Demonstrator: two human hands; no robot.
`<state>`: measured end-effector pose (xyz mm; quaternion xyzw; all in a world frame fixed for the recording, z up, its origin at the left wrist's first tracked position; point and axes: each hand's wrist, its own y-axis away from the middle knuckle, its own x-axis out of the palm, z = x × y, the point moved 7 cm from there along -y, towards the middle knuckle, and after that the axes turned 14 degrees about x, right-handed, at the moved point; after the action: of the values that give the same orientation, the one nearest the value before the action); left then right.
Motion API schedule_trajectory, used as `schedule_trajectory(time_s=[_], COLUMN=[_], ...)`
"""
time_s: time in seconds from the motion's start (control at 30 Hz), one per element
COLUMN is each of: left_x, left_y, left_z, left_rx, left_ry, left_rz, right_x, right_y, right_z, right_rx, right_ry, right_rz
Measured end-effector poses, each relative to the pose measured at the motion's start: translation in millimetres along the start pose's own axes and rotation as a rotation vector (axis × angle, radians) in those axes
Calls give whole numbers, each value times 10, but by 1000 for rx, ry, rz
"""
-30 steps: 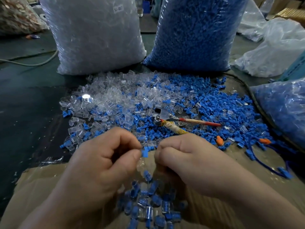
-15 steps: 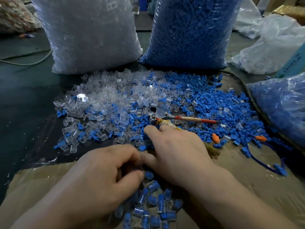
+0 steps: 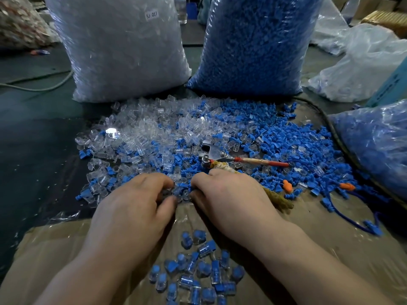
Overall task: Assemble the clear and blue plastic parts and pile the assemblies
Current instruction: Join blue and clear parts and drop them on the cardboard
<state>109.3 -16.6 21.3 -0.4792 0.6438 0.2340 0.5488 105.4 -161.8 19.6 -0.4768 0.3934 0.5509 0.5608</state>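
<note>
**Assemblies (image 3: 198, 267) heaped on cardboard (image 3: 330, 249)**

Stubby clear caps with blue plugs inside, they lie between the wrists, tipped every way with no shared axis. Left hand (image 3: 132, 205) and right hand (image 3: 231, 199) curl their fingers into the loose parts (image 3: 176, 137); a pinch cannot be told. Behind stand a bag of clear parts (image 3: 119, 47) and a bag of blue parts (image 3: 253, 45)

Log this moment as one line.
step: picking parts | left hand: fingers curled into loose clear and blue plastic parts, grasp unclear | right hand: same | pile of assembled clear-blue pieces: on brown cardboard
</note>
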Motion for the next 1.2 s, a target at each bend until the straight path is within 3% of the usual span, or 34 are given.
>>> schedule_trajectory(time_s=[0.27,0.43,0.63,0.83,0.93,1.0,1.13,1.2], left_x=[2,17,30,83,114,139,207,205], left_y=[61,88,111,125,120,127,131,124], left_z=[141,100,76,131,147,142,91,50], left_rx=[-120,-153,-178,-232,-256,-282,-287,-265], left_ry=[295,448,586,710,821,924,1071,1130], left_rz=[-140,-205,-262,-313,-317,-309,-260,-248], right_x=[-82,-37,110,108,83,13,-268,-339], right_y=[-37,-28,47,85,114,131,187,214], right_z=[-201,-251,-224,-169,-152,-141,-53,27], right_rx=[189,234,386,411,419,361,64,-47], right_ry=[-547,-716,-1340,-1620,-1598,-1473,-875,-673], right_rz=[72,124,410,532,560,487,55,-77])
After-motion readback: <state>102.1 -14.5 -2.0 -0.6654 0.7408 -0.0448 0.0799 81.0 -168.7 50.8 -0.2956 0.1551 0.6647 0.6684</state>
